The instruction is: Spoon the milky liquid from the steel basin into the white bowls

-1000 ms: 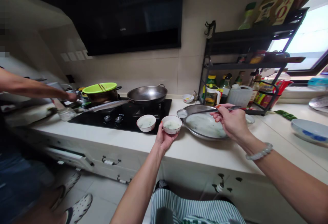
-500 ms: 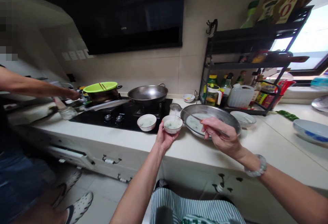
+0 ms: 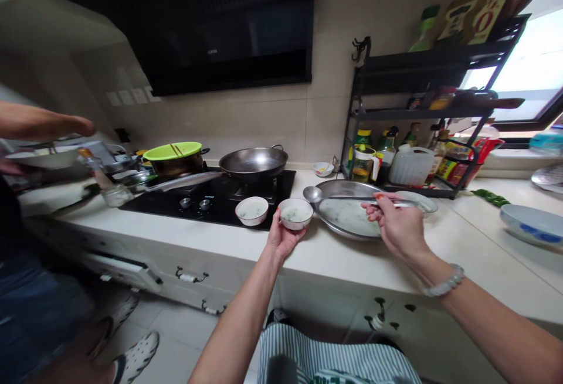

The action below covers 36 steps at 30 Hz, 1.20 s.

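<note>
My left hand [image 3: 285, 237] is closed round the side and base of a small bowl [image 3: 296, 214] of white soup with green bits, at the counter's front edge. My right hand [image 3: 398, 220] grips the handle of a metal ladle [image 3: 313, 194]. The ladle's head is over the left rim of a wide metal basin [image 3: 343, 187], which holds more of the white soup [image 3: 345, 213]. Left of the held bowl, a second filled bowl [image 3: 251, 211] stands at the cooktop's edge. Part of the basin is hidden behind my right hand.
A wok [image 3: 254, 161] and a pot with a green basket [image 3: 172, 152] on top stand on the black cooktop [image 3: 206, 211]. Behind the basin is a spice rack [image 3: 413, 111] with bottles. A blue-and-white bowl [image 3: 532, 223] lies right. Another person's arm [image 3: 44, 121] reaches in at left.
My right hand has moved right, and the ladle's head has turned and shifted right to the basin's rim. The stream into the held bowl has stopped. The other person's arm has drawn back left.
</note>
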Tool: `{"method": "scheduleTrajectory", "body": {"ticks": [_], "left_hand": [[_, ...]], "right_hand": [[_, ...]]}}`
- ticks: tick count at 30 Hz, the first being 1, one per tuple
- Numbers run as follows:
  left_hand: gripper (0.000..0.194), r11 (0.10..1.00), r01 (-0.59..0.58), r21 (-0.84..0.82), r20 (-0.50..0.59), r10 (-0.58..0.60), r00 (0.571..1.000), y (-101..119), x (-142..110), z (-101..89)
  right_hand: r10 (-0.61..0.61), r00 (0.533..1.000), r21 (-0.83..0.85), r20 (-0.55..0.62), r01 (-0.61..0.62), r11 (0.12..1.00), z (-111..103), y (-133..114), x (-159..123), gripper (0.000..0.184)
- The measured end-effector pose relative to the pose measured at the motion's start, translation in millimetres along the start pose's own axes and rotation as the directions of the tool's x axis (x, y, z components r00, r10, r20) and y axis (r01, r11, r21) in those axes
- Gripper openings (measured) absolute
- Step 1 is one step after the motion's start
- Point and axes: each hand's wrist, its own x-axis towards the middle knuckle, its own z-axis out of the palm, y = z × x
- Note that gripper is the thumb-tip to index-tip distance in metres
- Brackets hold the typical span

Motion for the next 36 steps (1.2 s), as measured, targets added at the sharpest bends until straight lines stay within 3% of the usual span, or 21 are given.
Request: {"method": "scheduleTrajectory", "body": {"ticks": [3,6,12,15,20,24,36], "left_hand": [[0.055,1.000,-0.003,0.003,-0.014,0.003,1.000,-0.2,-0.5,1.3],[0.054,1.000,-0.009,-0.003,-0.018,0.009,1.000,-0.5,-0.7,1.7],[0.052,1.000,-0.007,-0.002,-0.026,0.007,1.000,-0.5,-1.0,2.1],[0.051,1.000,-0.008,0.002,-0.024,0.008,1.000,0.0,-1.5,2.6],[0.051,1.000,-0.010,0.013,-0.025,0.010,1.000,0.0,-2.0,2.8],[0.053,1.000,-0.017,0.017,-0.019,0.017,1.000,-0.4,-1.8,2.0],[0.057,1.000,-0.017,0.022,-0.012,0.017,1.000,-0.4,-1.3,0.0]], "right_hand": [[-0.060,0.998,-0.122,0.010,0.060,0.991,-18.2,-1.9,10.7,0.034],[-0.114,0.985,-0.284,0.126,0.146,0.948,-38.2,2.0,11.0,0.031],[-0.061,0.970,-0.468,0.235,0.168,0.868,-61.9,18.4,2.7,0.035],[0.000,0.982,-0.448,0.190,0.086,0.890,-64.8,21.3,4.6,0.034],[0.086,0.996,-0.347,-0.020,-0.088,0.934,-67.7,19.3,17.6,0.020],[0.109,0.987,-0.248,-0.120,-0.136,0.959,-67.9,14.7,24.1,0.011],[0.195,0.962,-0.102,-0.191,-0.217,0.971,-59.6,-10.7,27.9,0.015]]}}
